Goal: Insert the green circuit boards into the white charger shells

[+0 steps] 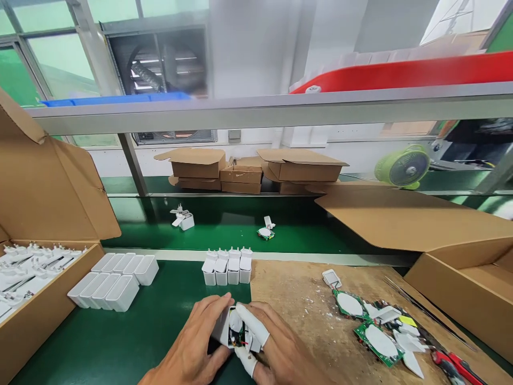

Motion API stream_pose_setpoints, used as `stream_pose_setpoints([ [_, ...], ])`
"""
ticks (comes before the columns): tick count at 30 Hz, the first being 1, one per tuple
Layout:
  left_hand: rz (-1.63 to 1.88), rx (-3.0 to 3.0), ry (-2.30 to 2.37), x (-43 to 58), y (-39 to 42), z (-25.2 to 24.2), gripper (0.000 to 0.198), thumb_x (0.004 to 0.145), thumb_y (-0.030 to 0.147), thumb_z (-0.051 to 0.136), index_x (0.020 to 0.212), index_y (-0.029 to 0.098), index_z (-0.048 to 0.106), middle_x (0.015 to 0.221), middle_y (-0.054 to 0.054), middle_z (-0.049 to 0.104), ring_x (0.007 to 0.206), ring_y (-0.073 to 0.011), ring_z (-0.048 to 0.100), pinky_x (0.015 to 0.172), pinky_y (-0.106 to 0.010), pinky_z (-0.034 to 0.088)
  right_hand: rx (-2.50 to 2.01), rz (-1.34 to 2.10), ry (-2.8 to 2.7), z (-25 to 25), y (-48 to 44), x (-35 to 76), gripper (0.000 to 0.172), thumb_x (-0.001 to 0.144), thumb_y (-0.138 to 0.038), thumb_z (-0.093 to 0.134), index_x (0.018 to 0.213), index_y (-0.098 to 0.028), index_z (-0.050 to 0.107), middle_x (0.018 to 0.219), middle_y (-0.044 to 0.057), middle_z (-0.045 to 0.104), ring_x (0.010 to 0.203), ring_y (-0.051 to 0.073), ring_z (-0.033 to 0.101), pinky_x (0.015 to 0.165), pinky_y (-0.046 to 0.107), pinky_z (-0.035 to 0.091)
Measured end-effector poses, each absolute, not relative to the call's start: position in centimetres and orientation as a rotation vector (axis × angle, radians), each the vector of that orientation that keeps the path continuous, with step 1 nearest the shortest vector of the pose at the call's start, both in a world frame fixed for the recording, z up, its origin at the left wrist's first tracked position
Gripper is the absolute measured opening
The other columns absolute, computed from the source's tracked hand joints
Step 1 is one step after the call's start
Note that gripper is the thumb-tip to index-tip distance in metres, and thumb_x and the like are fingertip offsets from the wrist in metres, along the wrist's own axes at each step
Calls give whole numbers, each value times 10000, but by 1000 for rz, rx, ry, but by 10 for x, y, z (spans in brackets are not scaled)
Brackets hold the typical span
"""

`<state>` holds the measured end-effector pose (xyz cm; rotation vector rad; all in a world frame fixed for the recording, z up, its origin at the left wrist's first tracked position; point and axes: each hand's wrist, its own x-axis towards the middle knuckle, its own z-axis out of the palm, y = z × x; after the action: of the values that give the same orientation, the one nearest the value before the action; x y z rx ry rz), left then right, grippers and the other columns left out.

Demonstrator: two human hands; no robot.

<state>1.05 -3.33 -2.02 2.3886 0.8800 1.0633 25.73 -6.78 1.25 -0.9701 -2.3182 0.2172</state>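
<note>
Low in the middle, a small white plastic housing (pixel 221 330) is held between both hands, its open side showing a green circuit board and wires. My left hand (pixel 196 342) grips it from the left, thumb below and fingers on top. White covers wrap the thumb and index finger of my right hand (pixel 276 345), which pinches the housing's right side. Just beyond the hands stands a row of several white housings (pixel 227 267) with lids. Green circuit boards (pixel 379 342) with white oval pads lie to the right on a brown board (pixel 292 315).
At left are white open cases (pixel 120 291) and a cardboard box (pixel 86 259) of white parts. Red-handled pliers (pixel 457 366) and long tweezers (pixel 425 307) lie right, near an open carton (pixel 465 283). Behind, a green conveyor belt (pixel 224 230) carries two small assemblies.
</note>
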Motion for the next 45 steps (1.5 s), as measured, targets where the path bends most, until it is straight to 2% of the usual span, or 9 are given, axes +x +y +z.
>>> stream_pose_setpoints([
  [7,1020,1793,715,17,-37,-21,555,1083,419,604,1592,358,393,1366,-106,667,1234,-267,706,1096,-416,578,-1041,394,-2116,16,-70,253,833,836,-184,872,1553,-264,455,1324,103,692,1180,271,704,1029,370,616],
  [12,939,1522,582,14,-29,-16,757,950,719,694,1549,313,473,1387,-144,664,1222,-300,687,1048,-423,553,-926,316,-2197,11,-65,251,635,936,-45,652,1503,-310,544,1501,97,626,1351,243,641,1162,356,541],
  [17,918,1485,585,4,-24,1,764,895,528,872,1535,318,512,1549,-163,608,1474,-339,548,1228,-470,405,-899,308,-2266,10,-63,248,626,909,-5,580,1488,-244,584,1397,126,669,1214,242,698,1080,358,594],
  [23,1026,1301,675,2,-16,1,480,845,473,921,1233,262,734,1173,-102,807,1038,-245,756,911,-347,586,-960,276,-2284,12,-68,249,403,995,-153,685,1395,-201,661,1343,135,707,1158,238,739,1046,318,615],
  [25,1129,1235,758,6,-15,0,333,847,470,914,1013,222,765,1150,-104,804,1041,-253,769,887,-334,600,-957,212,-2311,11,-69,249,405,999,-138,659,1403,-171,653,1394,152,700,1204,245,737,1065,304,606],
  [29,1287,1127,879,17,-19,3,418,798,506,933,776,204,645,1189,-130,793,1120,-317,785,844,-353,634,-986,93,-2408,11,-70,246,405,967,-130,657,1372,-134,678,1411,163,709,1179,260,757,1067,304,607],
  [34,1423,1381,1061,31,-25,6,398,882,526,819,757,239,573,871,-56,785,822,-239,789,738,-343,629,-1150,30,-2497,9,-67,236,563,807,-80,667,1366,-143,657,1519,165,645,1105,274,775,995,320,638],
  [39,1474,1882,1226,44,-25,9,303,929,481,744,756,259,631,750,-12,728,734,-220,694,690,-320,555,-1094,-234,-2617,4,-62,228,603,774,-93,647,1370,-180,610,1209,125,758,901,254,766,780,286,654],
  [45,1226,1829,1272,34,-27,7,381,1043,606,536,974,272,706,940,-67,771,872,-267,723,813,-378,586,-1114,-83,-2550,-11,-57,234,294,859,-134,638,1136,-225,675,1154,78,730,788,186,709,727,232,625],
])
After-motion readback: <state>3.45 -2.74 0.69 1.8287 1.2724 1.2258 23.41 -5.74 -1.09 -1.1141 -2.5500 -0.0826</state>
